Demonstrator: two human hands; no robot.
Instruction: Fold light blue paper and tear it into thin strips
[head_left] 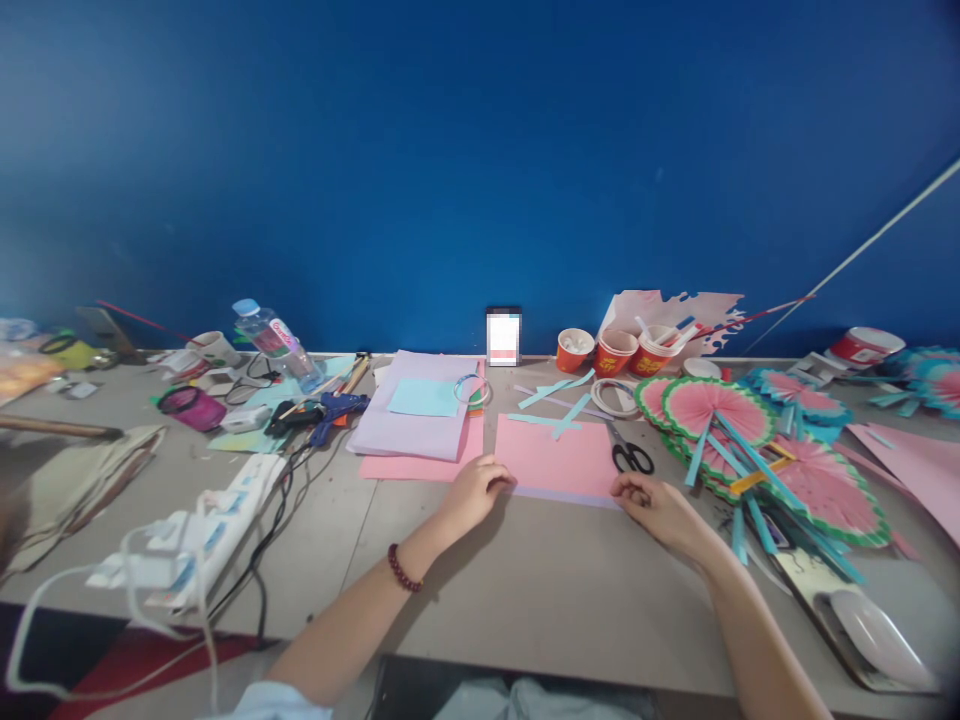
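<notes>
A pink sheet of paper [556,455] lies flat on the grey table, with a lavender edge showing along its near side. At its near left corner is my left hand [472,492], fingers curled and pinched on the paper's edge. My right hand [660,508] pinches the near right corner in the same way. Light blue paper strips [572,415] lie across the sheet's far edge. Black-handled scissors [632,458] rest just beyond my right hand. Left of the sheet, lavender paper [420,440] with a light blue piece on top covers more pink paper.
Watermelon-patterned paper fans [720,412] spread over the right side, near a white mouse [877,635]. Red paper cups [575,349] stand at the back. On the left are a tilted water bottle [277,342], a blue glue gun [330,412] and a white power strip [225,520] with cables.
</notes>
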